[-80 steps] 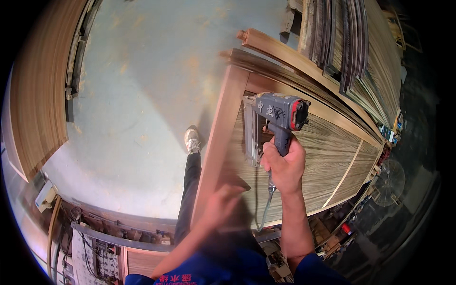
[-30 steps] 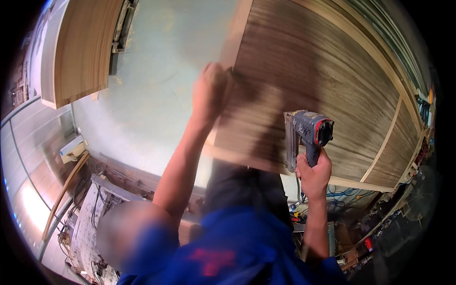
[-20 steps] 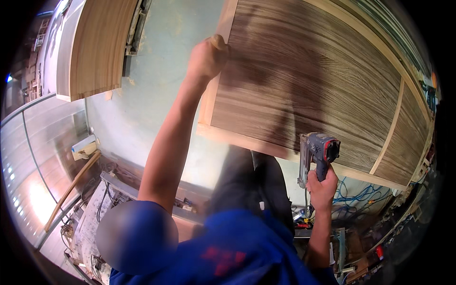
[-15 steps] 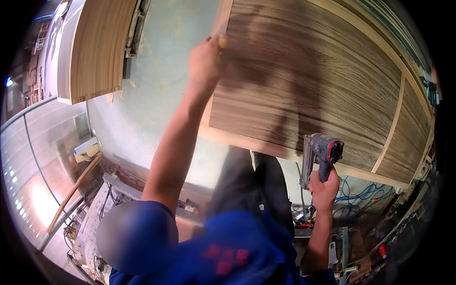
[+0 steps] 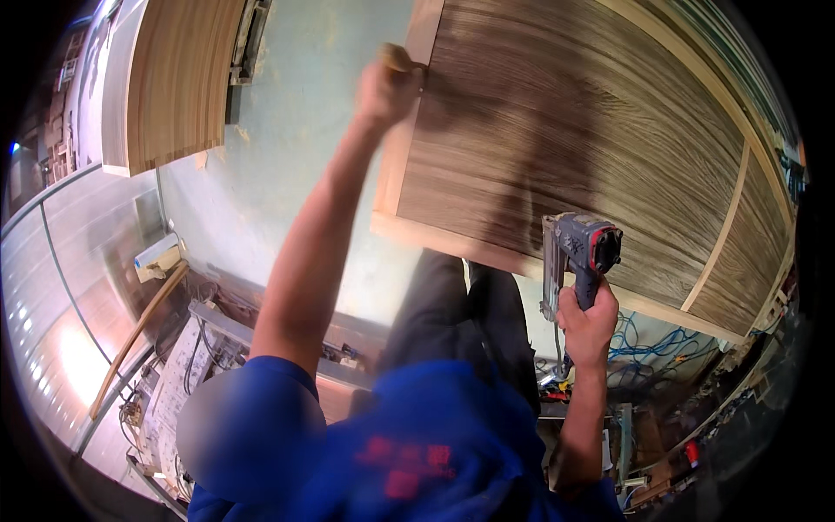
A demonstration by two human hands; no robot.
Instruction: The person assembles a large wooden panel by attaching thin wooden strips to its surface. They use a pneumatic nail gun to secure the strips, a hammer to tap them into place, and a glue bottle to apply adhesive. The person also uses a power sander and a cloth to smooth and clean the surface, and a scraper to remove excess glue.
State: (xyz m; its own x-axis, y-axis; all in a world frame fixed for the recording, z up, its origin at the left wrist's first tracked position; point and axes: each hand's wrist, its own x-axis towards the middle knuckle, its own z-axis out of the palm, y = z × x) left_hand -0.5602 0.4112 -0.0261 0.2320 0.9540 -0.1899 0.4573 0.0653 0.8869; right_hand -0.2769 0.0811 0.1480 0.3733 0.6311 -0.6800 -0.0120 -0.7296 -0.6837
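Observation:
A large brown wood-grain panel (image 5: 522, 130) framed with pale wood strips (image 5: 461, 235) lies flat on the light bench. At its far left edge, my left hand (image 5: 387, 91) is closed in a fist beside the pale side strip. A small tan bit shows at the top of that fist; what it is cannot be made out. My right hand (image 5: 590, 329) grips the handle of a dark grey nail gun (image 5: 584, 248) with a red ring. The gun stands upright over the panel's near strip; whether its nose touches the wood is unclear.
A wood-grain box (image 5: 178, 87) stands on the bench (image 5: 300, 165) at the far left. Blue hoses (image 5: 648, 344) lie tangled below the panel's near right side. A glass-like sheet (image 5: 87, 261) and a wooden stick (image 5: 139, 339) stand at left.
The panel sits slightly farther away and to the right in view, showing more of its left strip. My left fist is less blurred and a little farther away. The nail gun has shifted slightly away.

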